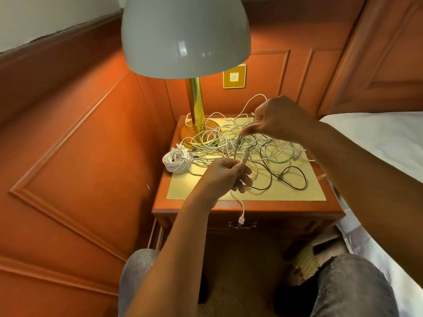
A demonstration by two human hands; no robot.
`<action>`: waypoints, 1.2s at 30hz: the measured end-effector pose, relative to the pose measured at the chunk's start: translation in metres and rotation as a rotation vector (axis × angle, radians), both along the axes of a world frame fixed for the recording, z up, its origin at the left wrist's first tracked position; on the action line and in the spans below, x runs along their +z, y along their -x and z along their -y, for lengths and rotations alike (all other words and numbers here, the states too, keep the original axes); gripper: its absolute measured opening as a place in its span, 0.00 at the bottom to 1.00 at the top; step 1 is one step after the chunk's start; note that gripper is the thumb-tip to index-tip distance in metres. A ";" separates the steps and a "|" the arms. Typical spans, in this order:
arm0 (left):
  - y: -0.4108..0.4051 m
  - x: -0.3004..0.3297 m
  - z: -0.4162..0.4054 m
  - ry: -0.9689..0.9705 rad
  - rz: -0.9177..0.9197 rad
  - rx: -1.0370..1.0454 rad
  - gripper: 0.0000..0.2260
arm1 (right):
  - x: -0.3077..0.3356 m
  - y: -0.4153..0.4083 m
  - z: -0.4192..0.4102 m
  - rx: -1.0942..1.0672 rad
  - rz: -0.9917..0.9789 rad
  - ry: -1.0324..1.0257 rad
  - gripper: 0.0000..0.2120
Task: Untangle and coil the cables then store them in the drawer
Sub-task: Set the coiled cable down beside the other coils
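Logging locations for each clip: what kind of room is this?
Most likely a hotel bedroom: a bed with white linen beside a wooden nightstand, a dome-shaded brass lamp, and matching wood wall panelling.

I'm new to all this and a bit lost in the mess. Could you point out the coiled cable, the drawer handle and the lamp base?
coiled cable [176, 160], head view, middle of the white bundle.
drawer handle [242, 225], head view, centre of the metal pull.
lamp base [187, 132], head view, left part of the brass foot.

a bedroom: wooden nightstand [248, 208] beside a white-sheeted bed [375, 138], brass lamp [186, 37], panelled walls [75, 143]
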State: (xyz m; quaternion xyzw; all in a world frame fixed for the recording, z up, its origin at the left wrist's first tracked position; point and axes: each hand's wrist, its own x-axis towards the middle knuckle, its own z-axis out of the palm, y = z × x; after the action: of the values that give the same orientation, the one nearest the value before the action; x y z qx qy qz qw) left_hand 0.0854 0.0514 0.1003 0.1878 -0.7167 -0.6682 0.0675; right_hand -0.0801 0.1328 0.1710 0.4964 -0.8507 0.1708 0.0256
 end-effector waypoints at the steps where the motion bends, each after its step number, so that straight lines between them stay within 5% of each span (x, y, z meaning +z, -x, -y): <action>1: 0.002 -0.002 0.001 -0.008 0.009 0.034 0.13 | 0.001 -0.003 -0.001 0.007 -0.015 0.011 0.26; 7: 0.010 -0.018 0.005 -0.155 0.005 0.173 0.14 | 0.001 -0.029 -0.013 0.057 0.157 0.123 0.08; 13: 0.018 -0.024 0.005 -0.419 -0.035 0.268 0.13 | -0.028 -0.068 -0.032 -0.014 0.309 0.218 0.09; 19: 0.016 -0.011 0.013 -0.677 -0.089 0.311 0.15 | -0.087 -0.119 -0.050 -0.090 0.777 0.397 0.14; 26: 0.014 0.002 0.011 -0.765 -0.099 0.304 0.16 | -0.122 -0.135 -0.052 -0.153 1.160 0.468 0.09; 31: 0.010 0.014 0.014 -0.762 -0.152 0.283 0.16 | -0.132 -0.127 -0.052 -0.224 1.315 0.411 0.23; 36: 0.005 0.023 0.017 -0.736 -0.192 0.271 0.16 | -0.135 -0.110 -0.050 -0.133 1.505 0.478 0.13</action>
State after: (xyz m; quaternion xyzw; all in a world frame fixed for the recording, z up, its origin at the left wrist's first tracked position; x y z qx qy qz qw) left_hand 0.0806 0.0340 0.1231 0.2289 -0.3886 -0.8798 0.1499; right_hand 0.0298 0.1824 0.0357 0.1767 -0.6077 0.6368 -0.4405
